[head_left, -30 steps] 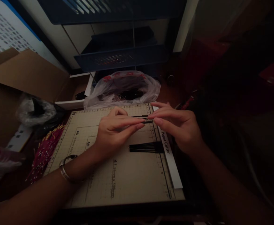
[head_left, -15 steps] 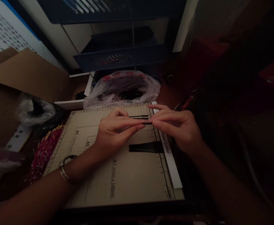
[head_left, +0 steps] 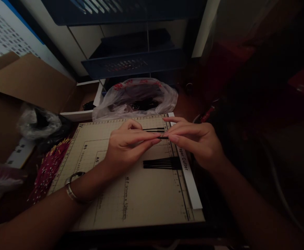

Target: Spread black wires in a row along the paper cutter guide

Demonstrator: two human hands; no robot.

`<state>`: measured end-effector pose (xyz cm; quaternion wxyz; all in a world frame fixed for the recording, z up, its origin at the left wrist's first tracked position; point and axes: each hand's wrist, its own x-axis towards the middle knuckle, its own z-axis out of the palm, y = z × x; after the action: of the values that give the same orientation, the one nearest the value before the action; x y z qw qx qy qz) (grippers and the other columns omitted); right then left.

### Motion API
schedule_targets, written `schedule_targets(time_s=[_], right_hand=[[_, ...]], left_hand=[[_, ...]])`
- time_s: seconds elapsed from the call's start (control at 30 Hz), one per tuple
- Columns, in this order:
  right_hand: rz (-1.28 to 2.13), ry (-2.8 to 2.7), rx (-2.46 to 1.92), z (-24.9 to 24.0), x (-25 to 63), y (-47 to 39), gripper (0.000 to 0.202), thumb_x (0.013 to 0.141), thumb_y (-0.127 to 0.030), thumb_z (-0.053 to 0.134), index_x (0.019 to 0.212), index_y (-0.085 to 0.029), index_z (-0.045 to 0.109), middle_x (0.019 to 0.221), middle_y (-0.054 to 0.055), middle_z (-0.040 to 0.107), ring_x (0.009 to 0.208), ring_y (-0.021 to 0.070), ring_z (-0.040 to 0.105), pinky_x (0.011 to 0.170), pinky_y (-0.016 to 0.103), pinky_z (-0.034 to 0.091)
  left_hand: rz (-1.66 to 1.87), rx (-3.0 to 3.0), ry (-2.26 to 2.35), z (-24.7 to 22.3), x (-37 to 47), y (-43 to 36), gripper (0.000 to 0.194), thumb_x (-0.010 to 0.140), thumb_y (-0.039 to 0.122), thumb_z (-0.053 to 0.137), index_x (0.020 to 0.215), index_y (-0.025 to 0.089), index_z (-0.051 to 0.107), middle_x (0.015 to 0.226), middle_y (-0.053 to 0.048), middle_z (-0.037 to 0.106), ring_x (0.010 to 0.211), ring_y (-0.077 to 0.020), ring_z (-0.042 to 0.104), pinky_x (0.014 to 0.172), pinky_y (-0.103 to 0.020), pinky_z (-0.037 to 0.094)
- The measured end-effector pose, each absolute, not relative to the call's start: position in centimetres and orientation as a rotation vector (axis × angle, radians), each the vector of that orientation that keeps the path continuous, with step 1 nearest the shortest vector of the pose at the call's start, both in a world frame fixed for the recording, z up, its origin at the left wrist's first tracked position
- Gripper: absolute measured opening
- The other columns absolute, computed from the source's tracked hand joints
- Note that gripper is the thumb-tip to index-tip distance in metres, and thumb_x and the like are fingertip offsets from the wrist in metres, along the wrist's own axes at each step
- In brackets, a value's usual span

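My left hand [head_left: 131,142] and my right hand [head_left: 193,139] meet above the upper part of a paper cutter board [head_left: 146,198]. Between their fingertips is a small thin black piece [head_left: 163,138], pinched from both sides. Behind the fingers, a few black strips [head_left: 153,130] lie on the board, partly hidden. Lower down, a flat row of several black strips [head_left: 159,163] rests with its right end against the white rail [head_left: 191,184] marked "Paper Cutter".
Behind the board sits a clear plastic bag [head_left: 138,100] with dark items, below blue shelves [head_left: 133,66]. A cardboard box [head_left: 32,80] stands at the left. Thin magenta pieces with yellow tips [head_left: 51,166] lie beside the board's left edge.
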<state>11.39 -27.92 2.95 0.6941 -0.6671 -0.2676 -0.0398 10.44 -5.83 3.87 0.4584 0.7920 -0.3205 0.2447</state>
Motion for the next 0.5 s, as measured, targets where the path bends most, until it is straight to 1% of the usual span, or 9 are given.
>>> schedule_targets(time_s=[0.07,0.13,0.2,0.23,0.3,0.4,0.5], right_hand=[[-0.09,-0.583,-1.508,3.03,11.31,-27.96,0.013,0.091,-0.025,0.074,0.088,-0.032,0.085,0.089,-0.005,0.081,0.1,0.0155,0.075,0.123,0.045,0.048],[-0.092,-0.563,-1.533,3.05,11.17,-27.99,0.015,0.093,-0.025,0.071,0.091,-0.03,0.084,0.094,-0.003,0.081,0.115,0.0187,0.074,0.121,0.045,0.049],[-0.12,-0.553,-1.583,2.98,11.03,-27.93,0.014,0.093,-0.026,0.07,0.096,-0.029,0.083,0.101,-0.001,0.081,0.129,0.0215,0.068,0.12,0.045,0.048],[-0.146,-0.545,-1.627,2.91,10.97,-27.86,0.012,0.092,-0.027,0.071,0.098,-0.028,0.082,0.104,0.001,0.08,0.132,0.0227,0.066,0.121,0.046,0.046],[-0.235,-0.526,-1.743,2.73,10.93,-27.64,0.012,0.087,-0.032,0.079,0.098,-0.027,0.08,0.104,0.002,0.079,0.129,0.0247,0.067,0.124,0.05,0.04],[-0.354,-0.51,-1.887,2.51,11.02,-27.26,0.019,0.081,-0.037,0.086,0.094,-0.025,0.078,0.1,0.001,0.079,0.121,0.0265,0.07,0.125,0.056,0.033],[-0.389,-0.542,-1.912,2.43,11.17,-27.04,0.013,0.083,-0.035,0.084,0.089,-0.025,0.078,0.095,0.001,0.079,0.116,0.0269,0.071,0.119,0.056,0.036]], left_hand=[[0.609,1.965,-0.794,3.93,10.37,-5.89,0.015,0.094,0.024,0.08,0.103,0.035,0.085,0.07,0.002,0.077,0.075,-0.0167,0.059,0.064,-0.03,0.052],[0.611,2.008,-0.786,3.95,10.33,-5.92,0.011,0.096,0.027,0.078,0.102,0.033,0.085,0.072,0.002,0.078,0.074,-0.017,0.061,0.066,-0.033,0.053],[0.622,2.062,-0.783,3.89,10.38,-5.89,0.009,0.098,0.029,0.077,0.102,0.032,0.084,0.08,0.002,0.081,0.074,-0.0172,0.065,0.072,-0.037,0.054],[0.635,2.085,-0.788,3.82,10.43,-5.86,0.008,0.098,0.029,0.077,0.101,0.032,0.084,0.085,0.002,0.082,0.075,-0.0173,0.067,0.075,-0.039,0.054],[0.673,2.121,-0.803,3.68,10.56,-5.78,0.007,0.097,0.027,0.078,0.1,0.03,0.083,0.091,0.001,0.083,0.08,-0.018,0.068,0.079,-0.041,0.053],[0.719,2.155,-0.827,3.55,10.72,-5.7,0.006,0.096,0.025,0.079,0.1,0.028,0.083,0.092,0.0,0.082,0.083,-0.018,0.066,0.079,-0.04,0.051],[0.724,2.167,-0.838,3.54,10.76,-5.69,0.006,0.096,0.024,0.079,0.1,0.026,0.083,0.091,-0.001,0.081,0.084,-0.0176,0.065,0.079,-0.039,0.05]])
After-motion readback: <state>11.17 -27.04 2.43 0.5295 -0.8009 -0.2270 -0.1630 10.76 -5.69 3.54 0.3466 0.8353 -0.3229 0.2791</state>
